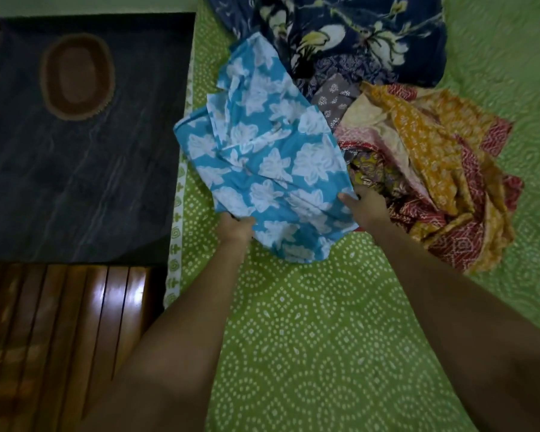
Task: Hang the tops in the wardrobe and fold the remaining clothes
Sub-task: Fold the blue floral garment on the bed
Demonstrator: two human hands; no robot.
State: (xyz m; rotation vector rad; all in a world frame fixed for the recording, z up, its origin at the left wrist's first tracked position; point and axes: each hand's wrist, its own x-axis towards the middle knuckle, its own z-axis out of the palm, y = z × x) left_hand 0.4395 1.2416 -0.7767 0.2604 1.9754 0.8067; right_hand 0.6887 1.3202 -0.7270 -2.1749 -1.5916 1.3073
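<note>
Clothes lie in a heap on a green bedsheet with a white dotted pattern, and the piece being handled is a light-blue garment with white flowers, spread loosely and rumpled across the sheet. The left hand grips the near left edge of that garment, its fingers curled round a bunched fold of the cloth, so the blue fabric runs away from those fingers up and to the right. The right hand holds the garment's near right edge; the thumb shows lying on top of the blue cloth, while the other fingers are tucked under or behind the fabric and cannot be made out. Just beyond the right hand's fingers, touching the blue garment's right side, sits a tangle of red and mustard-yellow printed clothes, with a small grey printed piece peeking out above it. Farther out from both hands, past the blue garment's far end, lies a navy floral fabric. Off to the left of the left hand's fingers, past the sheet's edge, is a dark floor with an oval brown mat, and nearer in, a glossy wooden panel.
</note>
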